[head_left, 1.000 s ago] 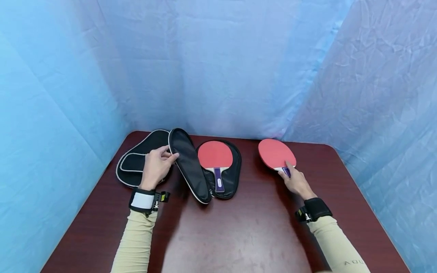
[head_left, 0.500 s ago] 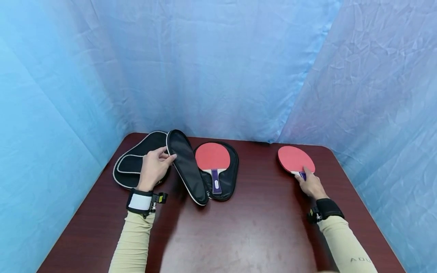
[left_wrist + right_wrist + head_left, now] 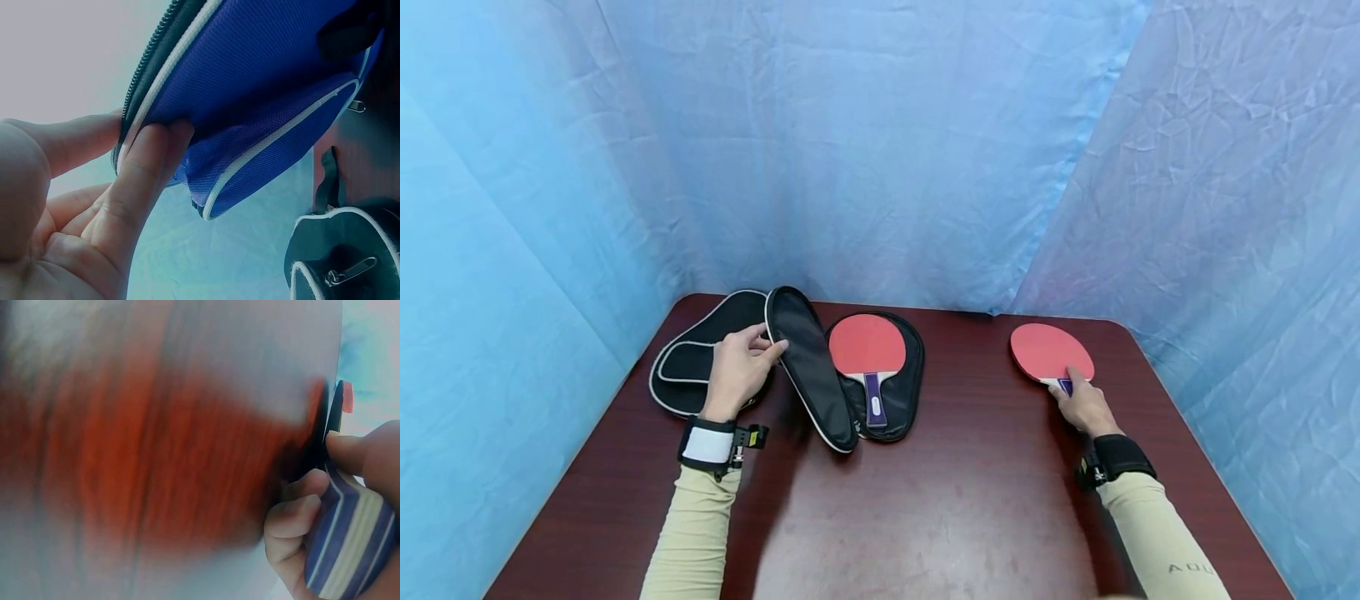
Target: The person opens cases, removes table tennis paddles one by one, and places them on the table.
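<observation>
My left hand (image 3: 737, 375) pinches the edge of the raised lid (image 3: 808, 367) of a black paddle case, thumb on one side and fingers on the other. In the left wrist view the lid's outer face (image 3: 250, 81) looks blue, with white piping and a zip along its edge. A red table tennis paddle (image 3: 871, 343) with a purple handle lies in the case's lower half (image 3: 913, 367). Over at the right, my right hand (image 3: 1086, 410) grips a second red paddle (image 3: 1047, 350) by its striped handle (image 3: 350, 544). Whether that blade touches the table I cannot tell.
Another black case (image 3: 688, 360) with white piping lies at the far left, partly behind my left hand. The dark red-brown table (image 3: 955, 500) ends at the back and sides against blue cloth curtains (image 3: 880, 150).
My right hand has moved to the right with its paddle, then held almost still over the last half second. The left hand keeps its pinch on the lid.
</observation>
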Available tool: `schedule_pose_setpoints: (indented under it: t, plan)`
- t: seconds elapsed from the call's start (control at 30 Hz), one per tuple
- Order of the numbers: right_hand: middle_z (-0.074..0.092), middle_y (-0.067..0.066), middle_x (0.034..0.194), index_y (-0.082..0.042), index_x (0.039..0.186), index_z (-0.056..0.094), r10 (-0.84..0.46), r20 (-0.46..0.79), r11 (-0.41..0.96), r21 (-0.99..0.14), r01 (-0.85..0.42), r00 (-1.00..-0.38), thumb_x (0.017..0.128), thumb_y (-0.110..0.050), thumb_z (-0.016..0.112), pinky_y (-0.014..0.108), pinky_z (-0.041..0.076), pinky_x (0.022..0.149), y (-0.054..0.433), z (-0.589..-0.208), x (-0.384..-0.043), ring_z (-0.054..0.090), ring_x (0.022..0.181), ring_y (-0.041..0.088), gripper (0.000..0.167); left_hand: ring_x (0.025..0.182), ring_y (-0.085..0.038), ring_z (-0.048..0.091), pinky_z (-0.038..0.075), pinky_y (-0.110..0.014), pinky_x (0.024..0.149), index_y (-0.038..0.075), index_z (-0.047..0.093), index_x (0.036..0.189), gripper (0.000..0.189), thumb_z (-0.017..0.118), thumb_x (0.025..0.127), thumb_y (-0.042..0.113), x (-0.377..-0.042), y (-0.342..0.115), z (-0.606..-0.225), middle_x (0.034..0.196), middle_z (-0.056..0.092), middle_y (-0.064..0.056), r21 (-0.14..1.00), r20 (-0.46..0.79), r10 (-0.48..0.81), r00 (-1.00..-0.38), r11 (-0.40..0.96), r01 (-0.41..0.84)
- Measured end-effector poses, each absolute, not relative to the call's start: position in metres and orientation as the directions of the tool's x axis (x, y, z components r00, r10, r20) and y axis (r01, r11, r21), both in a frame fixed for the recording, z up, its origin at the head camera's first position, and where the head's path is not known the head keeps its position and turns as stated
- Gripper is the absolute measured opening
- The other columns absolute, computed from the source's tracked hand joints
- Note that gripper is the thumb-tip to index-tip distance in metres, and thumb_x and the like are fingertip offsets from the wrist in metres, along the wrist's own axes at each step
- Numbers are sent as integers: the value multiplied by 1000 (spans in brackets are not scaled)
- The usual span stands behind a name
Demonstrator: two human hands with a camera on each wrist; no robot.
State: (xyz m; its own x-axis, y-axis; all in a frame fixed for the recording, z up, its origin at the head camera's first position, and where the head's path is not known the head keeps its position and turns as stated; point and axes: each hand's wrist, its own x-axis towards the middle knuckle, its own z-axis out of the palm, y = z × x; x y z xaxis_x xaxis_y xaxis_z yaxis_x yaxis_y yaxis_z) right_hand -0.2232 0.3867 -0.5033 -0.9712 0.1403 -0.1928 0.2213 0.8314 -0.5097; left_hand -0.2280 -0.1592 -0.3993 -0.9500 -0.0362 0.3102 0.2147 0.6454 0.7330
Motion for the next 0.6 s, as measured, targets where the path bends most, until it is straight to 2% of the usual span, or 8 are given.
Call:
schedule_pose_setpoints:
  t: [0.1, 0.2, 0.3, 0.37, 0.6]
  plan:
    - [37, 40, 128, 3, 156, 8, 139, -189, 828, -516, 219, -972, 106, -29, 45, 34, 47, 52, 387, -504, -224, 56, 70, 31, 71, 85, -28, 75, 56, -48, 85, -1, 61, 133, 48, 70, 93, 23, -228, -159, -399, 95, 75, -19, 733, 309, -37, -950, 646, 213]
    - [33, 43, 131, 3, 156, 11, 152, -181, 838, -498, 224, -972, 105, -26, 47, 38, 48, 56, 387, -506, -225, 55, 77, 38, 69, 85, -28, 75, 56, -48, 86, -1, 60, 134, 48, 70, 93, 23, -227, -159, -399, 96, 75, -19, 734, 301, -38, -953, 647, 206]
    - [26, 47, 135, 5, 155, 15, 165, -167, 862, -454, 225, -972, 103, -22, 48, 47, 50, 66, 385, -506, -225, 52, 90, 48, 67, 86, -28, 74, 56, -48, 87, -1, 60, 134, 48, 70, 93, 23, -227, -159, -399, 96, 75, -19, 735, 299, -41, -953, 647, 203]
    - [23, 49, 136, 5, 155, 17, 171, -163, 875, -428, 226, -972, 102, -20, 48, 52, 50, 69, 384, -505, -226, 52, 92, 52, 66, 87, -29, 74, 56, -48, 87, -1, 60, 134, 48, 70, 93, 23, -227, -160, -399, 97, 75, -19, 737, 299, -42, -953, 645, 202]
    - [34, 47, 134, 4, 152, 25, 162, -144, 902, -379, 205, -976, 101, -18, 49, 54, 49, 71, 381, -502, -225, 51, 103, 54, 61, 87, -29, 74, 55, -48, 88, -1, 61, 133, 48, 70, 93, 24, -227, -160, -400, 97, 75, -19, 740, 301, -39, -953, 640, 208]
